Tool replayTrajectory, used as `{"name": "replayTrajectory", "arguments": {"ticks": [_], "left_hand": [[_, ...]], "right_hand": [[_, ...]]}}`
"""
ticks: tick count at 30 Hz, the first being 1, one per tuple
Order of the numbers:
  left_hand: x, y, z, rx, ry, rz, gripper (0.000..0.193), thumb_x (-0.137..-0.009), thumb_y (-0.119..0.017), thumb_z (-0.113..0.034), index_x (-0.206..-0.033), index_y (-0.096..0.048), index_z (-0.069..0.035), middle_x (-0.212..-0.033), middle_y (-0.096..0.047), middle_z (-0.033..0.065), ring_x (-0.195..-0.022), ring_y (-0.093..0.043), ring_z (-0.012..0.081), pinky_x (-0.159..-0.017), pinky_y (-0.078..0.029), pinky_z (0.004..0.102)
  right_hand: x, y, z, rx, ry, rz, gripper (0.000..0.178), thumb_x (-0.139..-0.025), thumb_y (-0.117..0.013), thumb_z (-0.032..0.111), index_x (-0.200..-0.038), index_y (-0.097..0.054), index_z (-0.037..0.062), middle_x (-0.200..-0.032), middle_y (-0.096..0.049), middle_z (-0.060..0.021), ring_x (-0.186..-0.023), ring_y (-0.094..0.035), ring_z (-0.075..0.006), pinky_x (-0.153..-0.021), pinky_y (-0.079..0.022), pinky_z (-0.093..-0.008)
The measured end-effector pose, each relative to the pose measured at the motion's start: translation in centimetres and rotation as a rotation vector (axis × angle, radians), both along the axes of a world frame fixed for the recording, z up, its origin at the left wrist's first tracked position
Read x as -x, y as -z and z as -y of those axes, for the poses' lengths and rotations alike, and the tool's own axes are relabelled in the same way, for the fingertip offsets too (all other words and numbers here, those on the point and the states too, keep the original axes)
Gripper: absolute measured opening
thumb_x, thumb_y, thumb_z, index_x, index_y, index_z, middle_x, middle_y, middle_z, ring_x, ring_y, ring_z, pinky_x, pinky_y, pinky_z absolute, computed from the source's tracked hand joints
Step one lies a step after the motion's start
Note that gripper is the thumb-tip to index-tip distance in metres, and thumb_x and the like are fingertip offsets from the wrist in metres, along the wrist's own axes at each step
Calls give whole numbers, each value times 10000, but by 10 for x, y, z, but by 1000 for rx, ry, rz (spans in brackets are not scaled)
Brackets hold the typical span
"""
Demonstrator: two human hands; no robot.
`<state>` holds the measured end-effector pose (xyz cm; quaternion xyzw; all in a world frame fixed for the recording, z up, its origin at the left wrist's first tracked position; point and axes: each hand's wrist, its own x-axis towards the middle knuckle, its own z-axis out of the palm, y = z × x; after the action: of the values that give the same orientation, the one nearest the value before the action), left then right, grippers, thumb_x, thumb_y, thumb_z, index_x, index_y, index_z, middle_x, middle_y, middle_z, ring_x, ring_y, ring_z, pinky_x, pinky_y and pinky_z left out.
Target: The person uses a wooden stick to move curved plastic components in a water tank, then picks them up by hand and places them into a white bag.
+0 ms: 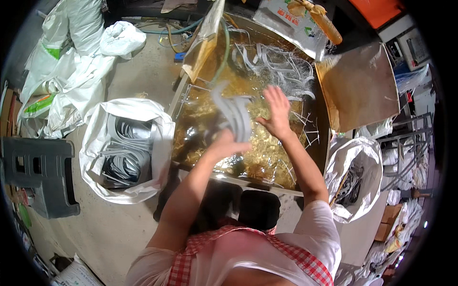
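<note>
My left hand point(224, 144) is closed on a bundle of grey curved plastic strips point(234, 113), held above the water of a shallow tank point(243, 181). Motion smears the strips and the hand. To the right of the bundle, my right hand point(276, 110) is over the water with its fingers stretched and nothing in its grasp. More pale grey curved strips point(281, 66) lie in a loose heap in the rippling water at the tank's far right. Thin white sticks point(305, 126) show in the water near the right wall.
A white sack point(90, 167) left of the tank holds stacked grey curved strips. Another white sack point(371, 186) on the right contains dark strips. A dark plastic stool point(52, 178) stands far left, below bulging white bags point(71, 71). A brownish panel point(358, 86) borders the tank's right side.
</note>
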<state>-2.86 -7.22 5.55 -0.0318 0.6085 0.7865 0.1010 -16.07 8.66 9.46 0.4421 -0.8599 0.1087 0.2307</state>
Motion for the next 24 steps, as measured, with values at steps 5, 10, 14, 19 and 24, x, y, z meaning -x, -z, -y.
{"name": "replayTrajectory", "arguments": {"ticks": [5,10,14,19,24], "left_hand": [[-15,-13,-1,-158,127,-249,507,-708,-690,-229,-1127,-503,-15,-949,-602,114,-798,-607,203,-743,-482,292],[-10,-33,37,-187,-114,-8,544,-780,-636,-253,-1199,-440,32,-1028,-588,170,-907,-601,216,-800,-484,321],[5,-7,32,22,-711,-224,777,-723,-690,-208,-1326,-260,27,-1190,-481,214,-1084,-504,259,-907,-419,349],[1,-24,18,98,-717,-290,1128,-584,-798,-180,-1386,-20,-31,-1343,-285,197,-1224,-334,257,-1015,-280,368],[2,-14,33,274,-779,-38,624,-689,-711,-110,-1217,-400,5,-1078,-541,142,-966,-549,221,-859,-440,332]], "right_hand": [[25,11,46,-12,-331,485,437,-753,-614,195,-1165,-521,82,-1068,-583,-155,-1008,-542,-329,-869,-424,-367],[34,41,35,-18,-11,607,274,-776,-594,124,-1047,-592,83,-972,-629,-105,-866,-606,-256,-748,-474,-330],[47,62,20,258,211,981,416,-754,-577,118,-1169,-540,119,-1064,-603,-148,-953,-583,-240,-844,-436,-306],[13,31,38,581,258,1106,183,-767,-585,15,-946,-547,18,-716,-539,-4,-625,-474,-96,-587,-399,-236],[-7,-10,37,586,147,1378,292,-794,-618,99,-1049,-490,32,-788,-497,-5,-687,-452,-91,-606,-389,-242]]}}
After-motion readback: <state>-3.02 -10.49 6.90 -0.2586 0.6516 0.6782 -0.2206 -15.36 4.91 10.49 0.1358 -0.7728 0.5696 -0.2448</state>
